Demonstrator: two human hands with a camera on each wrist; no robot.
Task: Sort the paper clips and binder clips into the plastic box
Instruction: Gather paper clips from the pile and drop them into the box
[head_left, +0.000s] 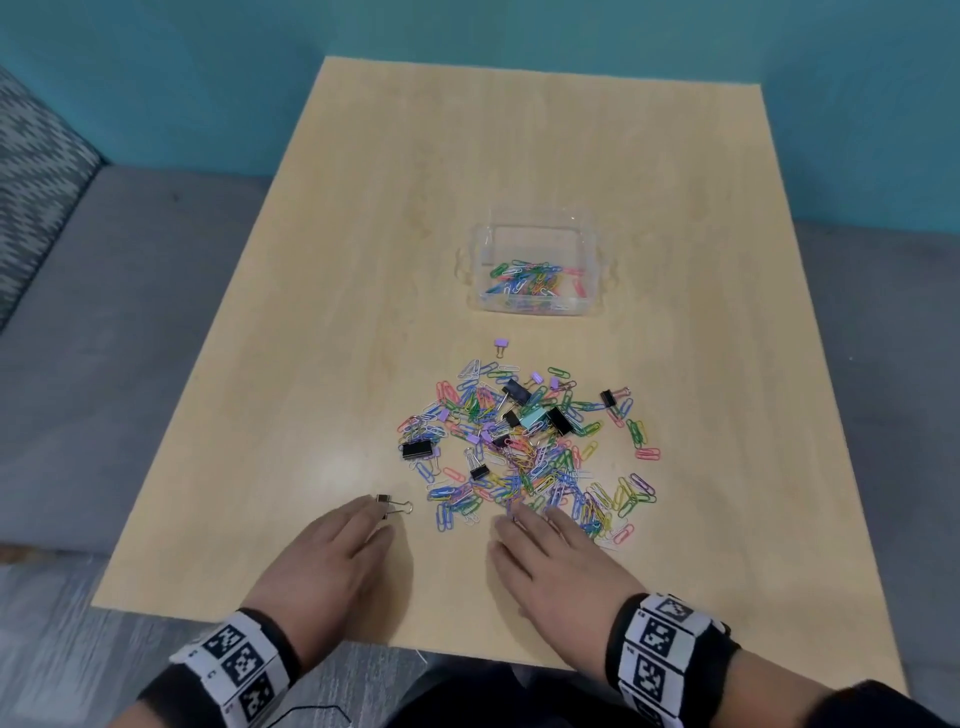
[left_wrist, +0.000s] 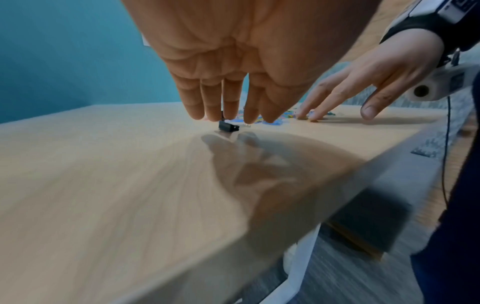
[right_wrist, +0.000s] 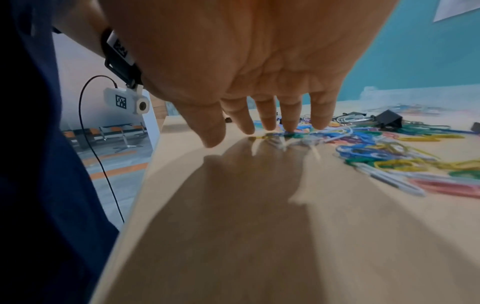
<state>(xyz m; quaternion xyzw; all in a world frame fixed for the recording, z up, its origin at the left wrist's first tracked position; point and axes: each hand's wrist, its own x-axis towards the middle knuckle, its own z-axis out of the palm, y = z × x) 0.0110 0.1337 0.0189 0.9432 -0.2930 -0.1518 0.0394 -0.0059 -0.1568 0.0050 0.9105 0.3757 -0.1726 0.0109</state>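
A loose pile of paper clips (head_left: 524, 457) is lying on the near middle of the pale wood bench (head_left: 322, 312), the thin wire loops showing in blue, green, yellow, pink, purple and white, tangled and overlapping. Binder clips (head_left: 558, 420) are sitting mixed into the pile: several black ones, a pale teal one, and small lilac ones, with one lilac clip (head_left: 502, 345) lying alone just beyond the far edge of the pile. Farther away, the clear plastic box (head_left: 537, 228) is standing open on the bench, and a small heap of coloured paper clips is lying in its near half. The left hand (head_left: 332, 551) is reaching flat over the bench to the left of the pile, fingers straight and close together, their tips meeting a lone black binder clip (head_left: 387, 503) with silver wire handles; whether they are gripping it cannot be told. The right hand (head_left: 550, 561) is spreading wide, fingers straight, with its fingertips (right_wrist: 291, 128) pressing down on the clips at the near edge of the pile.
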